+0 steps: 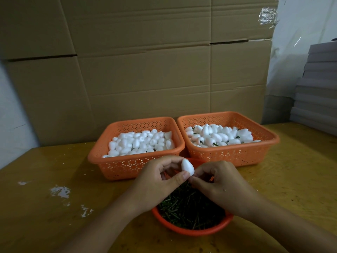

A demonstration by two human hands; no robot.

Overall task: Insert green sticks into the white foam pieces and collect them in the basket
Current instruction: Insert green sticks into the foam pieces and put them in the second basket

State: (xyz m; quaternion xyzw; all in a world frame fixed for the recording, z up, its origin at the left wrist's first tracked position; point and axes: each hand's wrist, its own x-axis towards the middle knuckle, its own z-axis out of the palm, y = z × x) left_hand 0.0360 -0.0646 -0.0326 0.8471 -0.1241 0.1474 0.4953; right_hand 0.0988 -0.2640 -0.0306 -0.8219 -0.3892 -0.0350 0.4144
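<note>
Baskets [135, 162] held white foam (right one [235, 154] stemmed), while left hand [155, 181] pinched a foam piece [187, 167], right hand [218, 181] fingers curled beside it.

- White egg-shaped foam piece [187, 167], upright, just above the round orange bowl [191, 230] of green sticks [189, 207].
- Behind the bowl: left basket [127, 167] of plain foam, right basket [233, 154] of stick-fitted pieces.
</note>
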